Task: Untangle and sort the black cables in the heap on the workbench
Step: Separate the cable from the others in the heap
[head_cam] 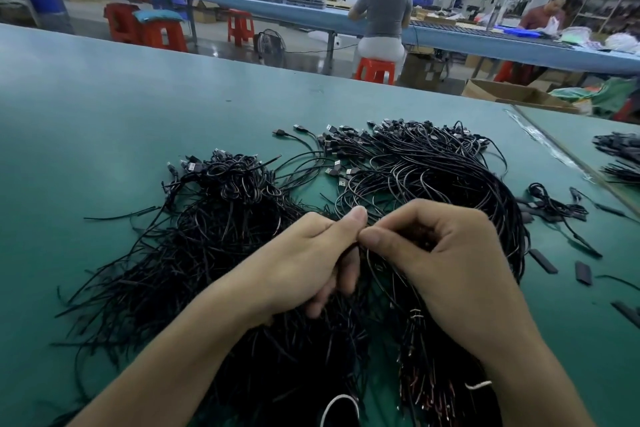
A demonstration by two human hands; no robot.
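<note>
A big heap of thin black cables with USB plugs spreads over the green workbench. A second tangled pile of black cables lies to the left, its loose ends fanning toward me. My left hand and my right hand meet over the middle of the heap, thumbs almost touching. Both pinch black cable strands between thumb and curled fingers. A thin cable loop hangs below the pinch. Under my right wrist lies a bundle with reddish wire ends.
Short black sleeve pieces and a few loose cables lie scattered to the right. Another cable pile sits on the adjoining bench at far right. Beyond the bench edge are red stools, a floor fan, cardboard boxes and two seated people.
</note>
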